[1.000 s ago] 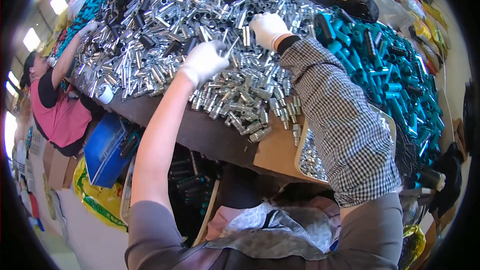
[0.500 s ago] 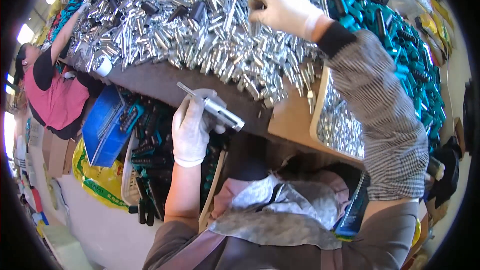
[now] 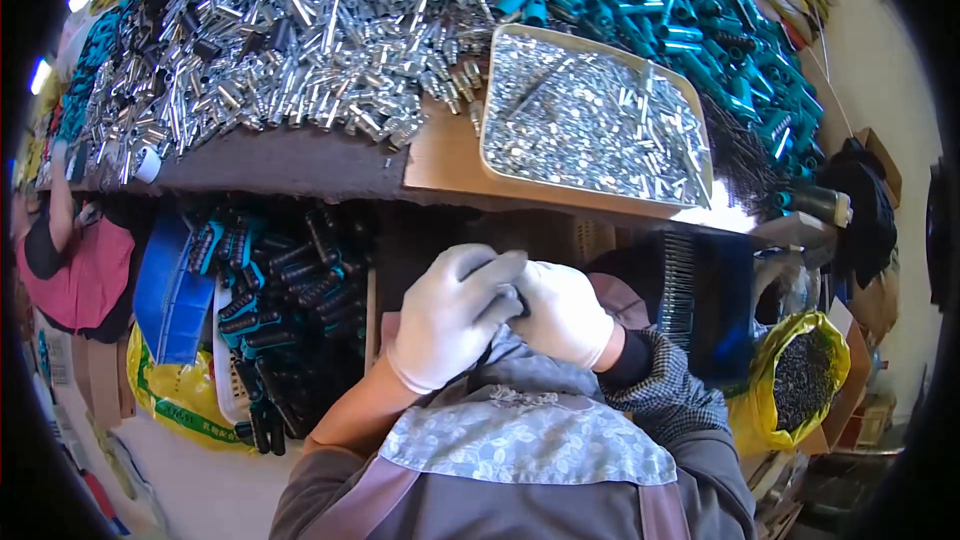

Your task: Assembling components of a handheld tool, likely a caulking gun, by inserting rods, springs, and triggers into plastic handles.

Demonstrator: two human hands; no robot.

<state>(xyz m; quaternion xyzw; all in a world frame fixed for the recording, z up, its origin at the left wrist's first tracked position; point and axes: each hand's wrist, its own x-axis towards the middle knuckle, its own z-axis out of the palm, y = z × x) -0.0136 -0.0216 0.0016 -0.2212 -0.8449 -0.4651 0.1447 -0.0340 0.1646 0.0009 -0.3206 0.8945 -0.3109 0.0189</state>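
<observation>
Just above the apron [image 3: 530, 440], the left hand [image 3: 450, 315] and right hand [image 3: 565, 315] meet, gloved fingers curled together; whether they grip a part I cannot tell, as any piece between them would be hidden. Metal parts [image 3: 310, 50] lie heaped on the bench [image 3: 280, 162], well apart from both. For good handling, I'd hold both wrists steady, turn the fingertips into view, align any piece without forcing it, and mind the glove cloth. By count: two own hands, one apron, one tray [image 3: 600, 190] on the bench, one white roll [image 3: 148, 164], one blue bin [image 3: 165, 290] at left, one co-worker [image 3: 80, 275]; metal parts and teal handles [image 3: 720, 50] are too many to count
</observation>
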